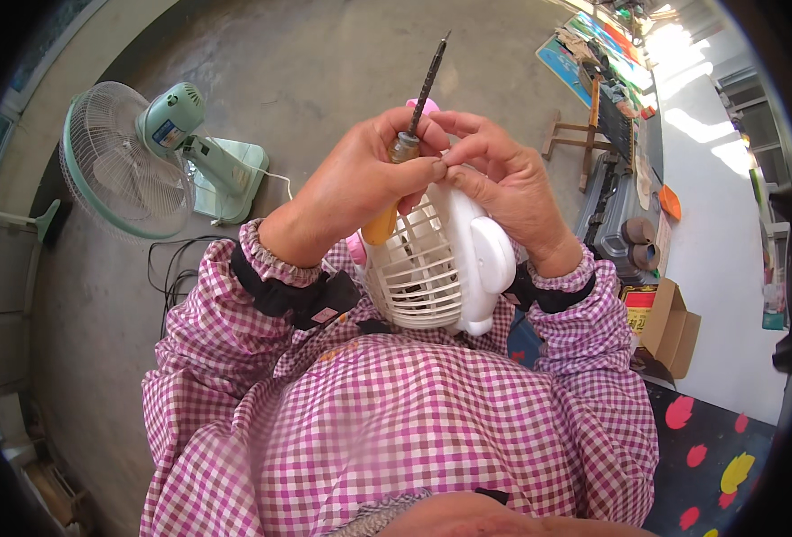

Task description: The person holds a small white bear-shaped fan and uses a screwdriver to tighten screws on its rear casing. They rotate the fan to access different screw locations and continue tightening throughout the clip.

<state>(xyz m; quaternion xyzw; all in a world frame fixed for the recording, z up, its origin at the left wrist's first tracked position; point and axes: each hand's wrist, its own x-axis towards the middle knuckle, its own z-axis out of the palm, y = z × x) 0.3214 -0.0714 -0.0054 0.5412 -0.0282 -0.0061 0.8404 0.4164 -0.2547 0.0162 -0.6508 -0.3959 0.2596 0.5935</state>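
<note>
My left hand (369, 166) is closed round a screwdriver (381, 225) with a yellow translucent handle, its dark shaft pointing up and away. A small white fan (423, 282) with a slatted grille and pink parts rests against my lap, below both hands. Thumb and fingers of my right hand (503, 174) come together in a pinch at the fan's upper edge, touching the left thumb tip. Whatever lies between those fingertips is too small or hidden to make out. One pink part (424, 106) shows just beyond the fingers.
On the floor to the left stands a mint-green fan (172, 116) with a wire cage; black cable (174, 277) coils near it. At right are a grey tool case (615, 215), an open cardboard box (671, 331), an orange object (670, 203) and a small wooden stand (584, 148).
</note>
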